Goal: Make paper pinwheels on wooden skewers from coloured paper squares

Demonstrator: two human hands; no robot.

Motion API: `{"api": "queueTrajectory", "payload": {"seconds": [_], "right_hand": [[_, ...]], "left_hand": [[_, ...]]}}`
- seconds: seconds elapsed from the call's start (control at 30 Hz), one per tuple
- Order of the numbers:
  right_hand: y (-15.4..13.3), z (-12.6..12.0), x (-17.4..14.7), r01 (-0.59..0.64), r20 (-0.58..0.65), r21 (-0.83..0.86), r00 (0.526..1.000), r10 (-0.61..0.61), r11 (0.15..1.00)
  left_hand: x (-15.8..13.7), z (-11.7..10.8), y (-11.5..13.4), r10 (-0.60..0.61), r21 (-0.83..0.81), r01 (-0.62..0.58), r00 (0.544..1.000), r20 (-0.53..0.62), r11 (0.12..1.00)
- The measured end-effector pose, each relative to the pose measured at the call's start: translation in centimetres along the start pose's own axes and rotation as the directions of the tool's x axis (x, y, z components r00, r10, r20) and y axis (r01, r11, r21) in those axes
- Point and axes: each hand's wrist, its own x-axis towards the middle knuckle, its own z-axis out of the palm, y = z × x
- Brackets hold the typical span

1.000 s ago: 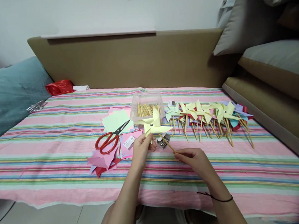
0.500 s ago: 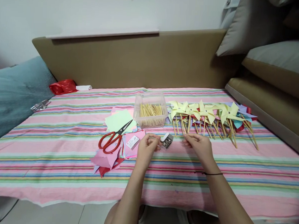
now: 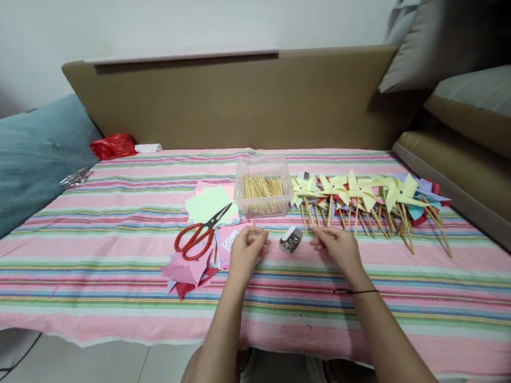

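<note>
A small open box of metal pins [image 3: 291,241] rests on the striped cloth between my hands, its white flap raised. My left hand [image 3: 248,251] is closed in a pinch just left of the box, apart from it, and partly covers a white label [image 3: 229,240] on pink paper. To the box's right, my right hand [image 3: 338,252] also has its thumb and index finger pressed together. Anything in either pinch is too small to make out. Pale yellow paper pinwheels [image 3: 360,191] on wooden sticks lie in a row beyond my right hand.
A clear plastic tub [image 3: 263,206] holds many short wooden sticks. Red-handled scissors [image 3: 202,233] lie across green paper sheets [image 3: 207,203]. Pink and red paper pieces [image 3: 187,271] lie nearer. A red plastic bundle [image 3: 113,146] sits at the back left, and cushions [image 3: 477,117] at the right.
My left hand has drawn back leftward from the pin box, leaving a gap. My right hand has come slightly closer to the box. The whole view has shifted a little.
</note>
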Motion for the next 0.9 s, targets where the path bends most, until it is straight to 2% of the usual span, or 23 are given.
{"api": "queueTrajectory", "payload": {"seconds": [0.13,0.23,0.4,0.53,0.63,0.73,0.83,0.9], "right_hand": [[0.0,-1.2,-0.3,-0.034,-0.019,-0.04,0.999,0.034,0.999],[0.2,-1.6,-0.4,-0.024,0.01,0.009,1.0,0.024,1.0],[0.9,-1.3,-0.3,-0.014,0.082,0.041,0.997,0.011,0.999],[1.1,-1.1,-0.2,-0.005,0.124,0.04,0.992,0.0,0.999],[1.1,-1.1,-0.2,0.017,0.154,0.0,0.988,-0.017,1.0],[0.7,-1.3,-0.5,0.034,0.139,-0.06,0.99,-0.026,0.998],[-0.6,-1.3,-1.4,0.109,0.01,-0.126,0.994,-0.109,0.986],[-1.7,-0.6,-2.3,0.203,-0.083,-0.146,0.973,-0.217,0.968]], "left_hand": [[0.6,-1.6,0.3,0.083,0.091,-0.071,0.987,-0.14,0.993],[0.9,-2.9,0.6,0.127,0.128,-0.096,0.957,-0.262,0.987],[1.3,-4.6,0.7,0.127,0.16,-0.08,0.94,-0.316,0.984],[1.5,-5.9,0.5,0.203,0.301,-0.092,0.91,-0.361,0.949],[1.5,-6.7,0.2,0.242,0.404,-0.082,0.899,-0.365,0.911],[1.5,-7.0,-0.3,0.236,0.509,-0.045,0.919,-0.317,0.859],[1.6,-6.7,-0.8,0.252,0.621,-0.05,0.937,-0.242,0.782],[1.6,-6.2,-1.0,0.264,0.669,-0.049,0.938,-0.223,0.742]]}}
